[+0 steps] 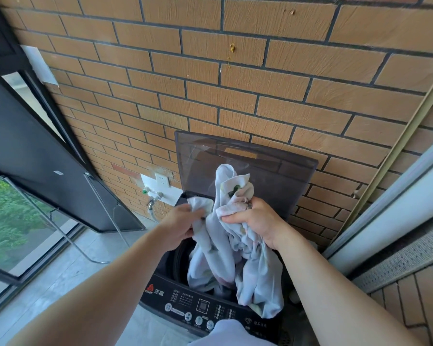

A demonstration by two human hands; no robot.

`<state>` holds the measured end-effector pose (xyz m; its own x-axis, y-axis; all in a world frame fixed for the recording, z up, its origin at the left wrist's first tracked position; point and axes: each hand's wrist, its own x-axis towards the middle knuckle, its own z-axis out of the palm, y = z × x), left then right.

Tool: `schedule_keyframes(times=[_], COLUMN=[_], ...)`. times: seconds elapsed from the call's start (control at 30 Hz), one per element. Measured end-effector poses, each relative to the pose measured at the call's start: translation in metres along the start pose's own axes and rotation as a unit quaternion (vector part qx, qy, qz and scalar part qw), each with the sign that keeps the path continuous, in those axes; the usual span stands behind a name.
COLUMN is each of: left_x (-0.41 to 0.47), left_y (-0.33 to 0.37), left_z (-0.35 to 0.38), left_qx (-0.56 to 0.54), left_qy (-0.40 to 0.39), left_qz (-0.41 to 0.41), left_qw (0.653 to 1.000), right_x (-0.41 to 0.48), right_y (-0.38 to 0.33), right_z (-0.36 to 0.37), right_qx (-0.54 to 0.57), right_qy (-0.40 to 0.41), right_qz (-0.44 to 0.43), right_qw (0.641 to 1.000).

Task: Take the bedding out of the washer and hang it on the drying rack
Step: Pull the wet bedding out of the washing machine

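Note:
A top-loading washer (205,308) stands against the brick wall with its tinted lid (273,168) raised. Pale bedding (225,260) with a faint flower print hangs out of the drum, bunched and twisted. My left hand (180,226) grips a fold of it above the drum's left rim. My right hand (255,221) clutches a bigger bunch, and a peak of cloth sticks up above that fist. The lower end of the bedding drapes over the control panel. A thin metal rack frame (95,208) leans at the left beside the washer.
An open dark-framed window (35,156) swings inward at the left, with glass panes below it. A tap (154,198) and a wall socket (161,182) sit left of the washer. A white sliding-door frame (390,216) bounds the right side.

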<state>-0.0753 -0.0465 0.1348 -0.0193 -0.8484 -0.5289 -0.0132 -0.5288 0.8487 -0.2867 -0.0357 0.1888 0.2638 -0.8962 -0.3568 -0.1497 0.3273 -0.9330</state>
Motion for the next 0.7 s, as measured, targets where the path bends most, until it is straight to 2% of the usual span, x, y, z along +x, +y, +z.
schedule_keyframes(times=[0.17,0.3,0.4,0.47,0.6,0.7], left_x=[-0.025,-0.048,-0.064,-0.063,-0.058,-0.057], left_y=[0.056,0.095,0.109,0.105,0.099,0.093], left_z=[0.018,0.025,0.034,0.039,0.03,0.018], left_qx=[0.01,0.008,0.095,0.17,0.074,0.046], left_qy=[-0.014,0.01,0.013,0.002,-0.025,-0.062], left_qz=[0.148,0.257,0.312,0.315,0.26,0.244], left_qw=[0.989,0.966,0.945,0.934,0.963,0.967], right_x=[0.001,-0.001,-0.004,-0.004,-0.004,-0.006], right_y=[-0.006,-0.016,-0.021,-0.02,-0.014,-0.015], right_z=[0.005,0.003,0.001,0.003,0.004,0.002], right_qx=[-0.004,-0.01,-0.028,-0.043,-0.002,0.018], right_qy=[-0.032,-0.044,-0.062,-0.071,-0.029,-0.035], right_qz=[-0.011,-0.035,-0.038,-0.032,-0.047,-0.061], right_qw=[0.999,0.998,0.997,0.996,0.998,0.997])
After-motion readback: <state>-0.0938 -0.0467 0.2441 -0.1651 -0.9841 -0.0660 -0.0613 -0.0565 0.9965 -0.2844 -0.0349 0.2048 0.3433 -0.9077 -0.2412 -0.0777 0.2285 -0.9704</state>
